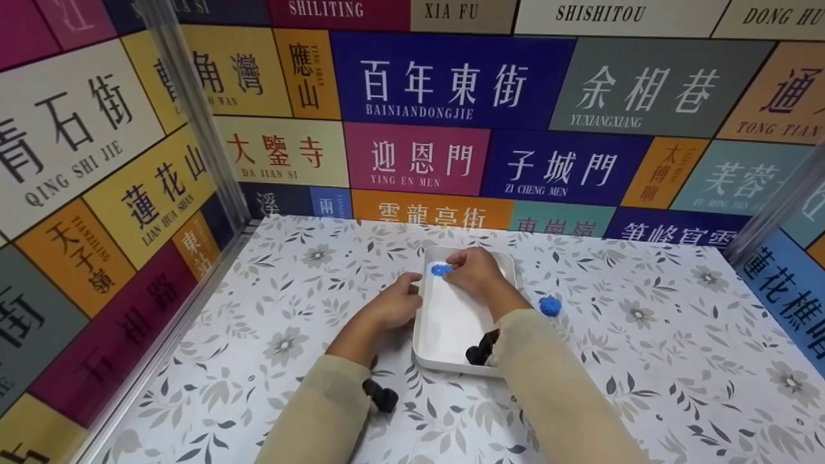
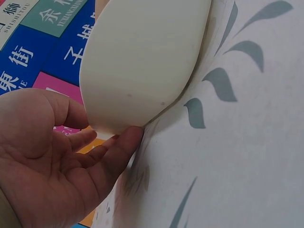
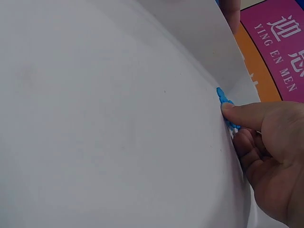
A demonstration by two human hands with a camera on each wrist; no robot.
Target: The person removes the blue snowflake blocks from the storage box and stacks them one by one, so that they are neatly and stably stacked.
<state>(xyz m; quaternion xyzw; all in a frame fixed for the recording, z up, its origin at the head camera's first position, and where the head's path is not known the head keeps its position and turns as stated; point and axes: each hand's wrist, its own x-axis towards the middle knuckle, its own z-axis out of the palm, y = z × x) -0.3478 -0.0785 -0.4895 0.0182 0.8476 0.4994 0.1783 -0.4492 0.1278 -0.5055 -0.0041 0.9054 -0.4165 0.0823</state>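
Note:
A shallow white tray (image 1: 451, 316) with raised walls and rounded corners sits on the patterned cloth. My right hand (image 1: 475, 270) reaches over its far end and pinches a small blue bumpy piece (image 1: 441, 270) between thumb and fingers. In the right wrist view the blue piece (image 3: 222, 95) shows edge-on, close by the tray's inner wall, partly hidden by the thumb. My left hand (image 1: 396, 304) holds the tray's left side. From the left wrist, the thumb tip passes behind the rim and a fingertip meets the outer wall (image 2: 137, 71) low near the cloth.
A round blue bumpy ball (image 1: 550, 306) lies on the cloth right of the tray. Black devices (image 1: 380, 395) are strapped at both wrists. A white cloth (image 1: 283, 386) with grey leaves covers the table. Colourful sign-covered walls (image 1: 451, 77) rise behind and at the sides.

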